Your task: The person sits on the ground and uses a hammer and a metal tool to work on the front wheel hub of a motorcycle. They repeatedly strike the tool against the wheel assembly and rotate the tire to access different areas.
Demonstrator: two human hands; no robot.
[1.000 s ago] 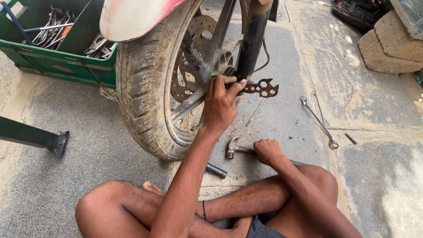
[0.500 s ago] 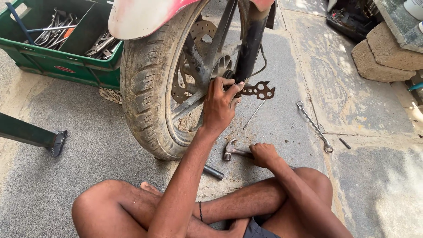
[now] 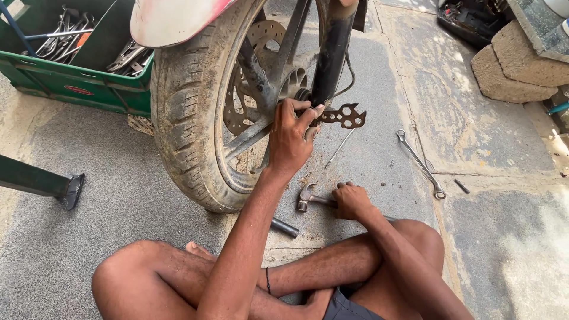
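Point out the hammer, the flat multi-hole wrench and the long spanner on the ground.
hammer (image 3: 306,196): head view, on its metal head.
flat multi-hole wrench (image 3: 344,116): head view, on its plate.
long spanner (image 3: 419,162): head view, mid-shaft.

A person sits cross-legged on the ground by a dusty motorbike wheel. The left hand is up at the middle of the wheel, its grip closed on a flat rusty metal tool with holes, and the right hand is down low, wrapped round the handle of a hammer lying on the ground. A long spanner lies to the right, and a green crate full of tools sits behind the wheel.
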